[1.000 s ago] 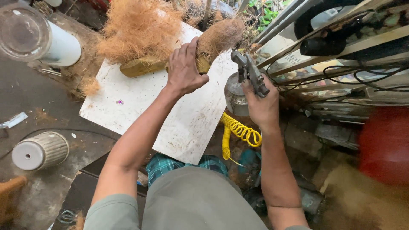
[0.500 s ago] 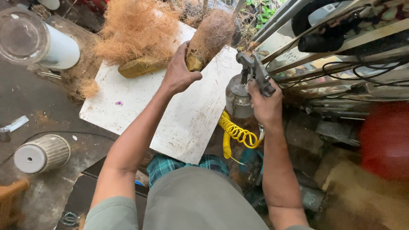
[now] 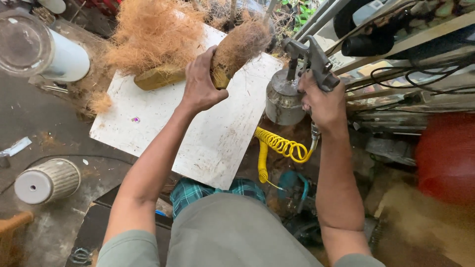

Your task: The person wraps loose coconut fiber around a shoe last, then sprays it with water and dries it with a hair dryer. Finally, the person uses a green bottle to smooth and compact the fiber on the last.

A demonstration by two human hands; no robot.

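Observation:
My left hand (image 3: 200,84) grips a brown fibrous coconut-husk brush (image 3: 240,47) by its yellowish lower end, holding it tilted up above a white board (image 3: 208,133). My right hand (image 3: 321,101) is closed around the handle of a grey metal spray gun (image 3: 309,57), whose round metal cup (image 3: 283,99) hangs beneath it. The gun's nozzle points left toward the brush. A coiled yellow air hose (image 3: 277,148) runs down from the gun's handle.
A heap of loose coconut fibre (image 3: 153,34) and a second brush (image 3: 161,76) lie at the board's far end. A clear jar on a white cylinder (image 3: 42,49) stands at left, a ribbed grey cap (image 3: 47,180) lower left, a red mesh sack (image 3: 445,158) at right.
My left hand has lifted the brush off the board and up to the right. My right hand has brought the spray gun closer to it.

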